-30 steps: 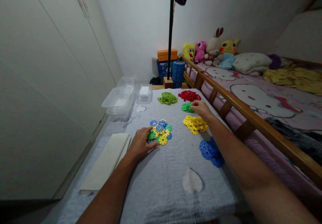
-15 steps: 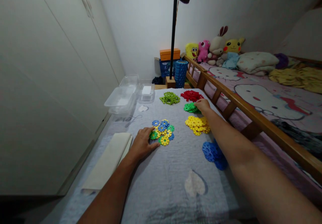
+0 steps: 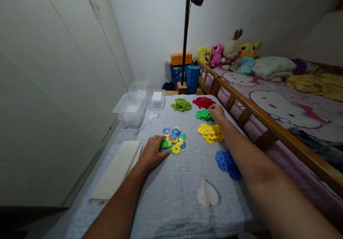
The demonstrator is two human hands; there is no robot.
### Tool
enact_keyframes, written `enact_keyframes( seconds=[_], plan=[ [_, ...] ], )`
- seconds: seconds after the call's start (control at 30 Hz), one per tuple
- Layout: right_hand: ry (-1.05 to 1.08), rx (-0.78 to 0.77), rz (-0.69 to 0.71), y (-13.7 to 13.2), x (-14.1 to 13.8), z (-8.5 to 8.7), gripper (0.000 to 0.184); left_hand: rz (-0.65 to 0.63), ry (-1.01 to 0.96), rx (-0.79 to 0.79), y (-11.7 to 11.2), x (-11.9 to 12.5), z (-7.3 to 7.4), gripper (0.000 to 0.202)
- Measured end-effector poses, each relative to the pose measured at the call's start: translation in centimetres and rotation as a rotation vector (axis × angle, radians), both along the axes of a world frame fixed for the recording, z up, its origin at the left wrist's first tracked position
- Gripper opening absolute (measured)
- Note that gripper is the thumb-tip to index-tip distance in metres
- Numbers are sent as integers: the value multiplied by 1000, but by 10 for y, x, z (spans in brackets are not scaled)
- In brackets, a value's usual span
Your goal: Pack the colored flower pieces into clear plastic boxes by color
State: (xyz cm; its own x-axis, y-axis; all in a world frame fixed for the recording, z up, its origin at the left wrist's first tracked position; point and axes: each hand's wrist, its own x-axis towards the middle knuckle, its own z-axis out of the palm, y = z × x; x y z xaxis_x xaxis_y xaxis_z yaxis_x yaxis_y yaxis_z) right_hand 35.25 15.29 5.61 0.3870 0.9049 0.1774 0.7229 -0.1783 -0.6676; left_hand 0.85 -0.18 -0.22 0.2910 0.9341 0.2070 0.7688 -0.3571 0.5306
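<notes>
My left hand (image 3: 154,151) rests on the cloth with thumb and fingers apart, touching the left edge of a mixed pile of notched plastic discs (image 3: 176,149) in blue, yellow and green. Across the table, my right hand (image 3: 217,112) has its fingertips pinched together at the right edge of a green disc pile (image 3: 203,115). What lies between those fingertips is too small to make out. Under and beside my right forearm are a yellow disc pile (image 3: 209,133) and a blue disc pile (image 3: 224,162).
Farther back lie a red pile (image 3: 202,102) and a lime-green pile (image 3: 181,105). Clear plastic containers (image 3: 128,103) stand at the back left, and a folded cream cloth (image 3: 118,171) lies at the left. A wooden bed rail (image 3: 249,112) runs along the right side.
My right hand has risen very slightly at the edge of the green pile. My left hand stays beside the mixed discs, and the view has shifted a little.
</notes>
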Motion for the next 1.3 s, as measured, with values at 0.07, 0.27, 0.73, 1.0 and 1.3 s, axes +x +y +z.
enact_keyframes(
  seconds=[0.07,0.27,0.73,1.0,1.3],
  plan=[
    [-3,19,60,-9,-10,2,24,1,3,-2,0,0,1,55],
    [-33,-28,480,-46,-79,-8,15,-8,8,25,-1,1,2,53],
    [-226,-92,854,-80,-139,-25,23,2,4,45,1,1,-3,52],
    [258,-111,726,-100,-63,-5,10,-8,14,46,2,0,-3,48],
    [306,-209,479,-165,60,19,31,-13,64,41,2,1,2,40]
  ],
)
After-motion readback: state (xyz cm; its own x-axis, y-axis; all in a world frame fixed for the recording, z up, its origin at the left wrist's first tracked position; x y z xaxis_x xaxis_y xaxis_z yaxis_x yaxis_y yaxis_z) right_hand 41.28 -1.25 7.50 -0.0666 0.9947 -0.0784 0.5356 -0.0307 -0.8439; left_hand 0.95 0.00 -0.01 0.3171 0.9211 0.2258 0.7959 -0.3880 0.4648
